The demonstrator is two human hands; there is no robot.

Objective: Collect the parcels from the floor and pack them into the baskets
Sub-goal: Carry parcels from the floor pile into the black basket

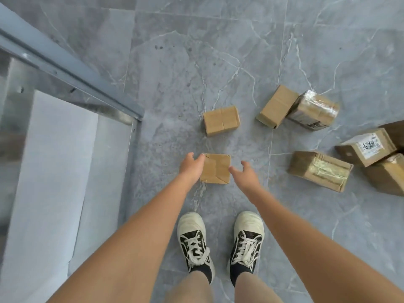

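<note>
Parcels lay scattered on the grey tiled floor (175, 84); nearest parcel (215, 168) sat at centre, straight ahead of the shoes (193, 239). Left hand (191, 166) was at the parcel's 9 o'clock edge, fingers spread and lightly curved, fingertips at or touching the top-left corner; firm contact hard to tell. Right hand (246, 173) was at the 3 o'clock edge, fingers apart and relaxed, one fingertip just at the side, not clamped. Neither hand gripped anything yet. Both bare arms reached down from 6 o'clock.

Step, as judged: reach for the first pick, two-handed, pre-grasp. Next move would call for closing both palms on opposite sides of the parcel, squeezing evenly and lifting level, then turning to a basket. No basket was in view, so its place could not be told.

Outward: a second plain parcel (221, 120) at 12 o'clock, just beyond. Leaning parcel (276, 106) and tape-wrapped parcel (313, 110) touching each other at 1–2 o'clock. Taped parcel (320, 170) at 3 o'clock, with a labelled parcel (367, 146) and more stacked at the right edge. Metal frame (65, 68) at 9–10 o'clock.
</note>
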